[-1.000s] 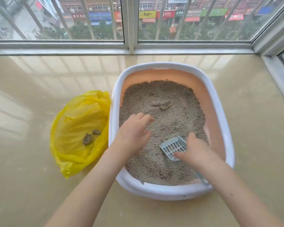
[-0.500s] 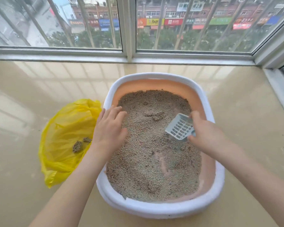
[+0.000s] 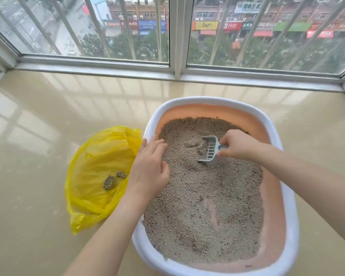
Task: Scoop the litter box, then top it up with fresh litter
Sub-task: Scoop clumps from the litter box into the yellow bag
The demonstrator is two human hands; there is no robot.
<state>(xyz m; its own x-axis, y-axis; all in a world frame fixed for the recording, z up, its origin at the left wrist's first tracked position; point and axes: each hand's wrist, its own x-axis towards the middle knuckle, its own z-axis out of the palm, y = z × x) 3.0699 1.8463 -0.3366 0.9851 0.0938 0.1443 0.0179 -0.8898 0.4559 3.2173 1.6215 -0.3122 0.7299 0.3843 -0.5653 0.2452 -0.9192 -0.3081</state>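
Note:
A white-rimmed litter box (image 3: 291, 226) with a pink inner wall stands on the glossy floor, filled with grey-brown litter (image 3: 203, 206). My right hand (image 3: 241, 145) grips the handle of a pale blue slotted scoop (image 3: 210, 149), whose blade digs into the litter at the far middle against a clump (image 3: 193, 145). My left hand (image 3: 150, 166) rests with straight fingers on the box's left rim and the litter edge. A bare pink streak shows in the litter near the middle.
A yellow plastic bag (image 3: 92, 172) lies open on the floor left of the box, with two dark litter clumps (image 3: 113, 180) inside. A window frame (image 3: 177, 74) with outer bars runs along the far edge. Beige floor surrounds the box.
My right hand carried the scoop from the near part of the box to the far middle and pushed it into the litter. My left hand shifted left onto the rim.

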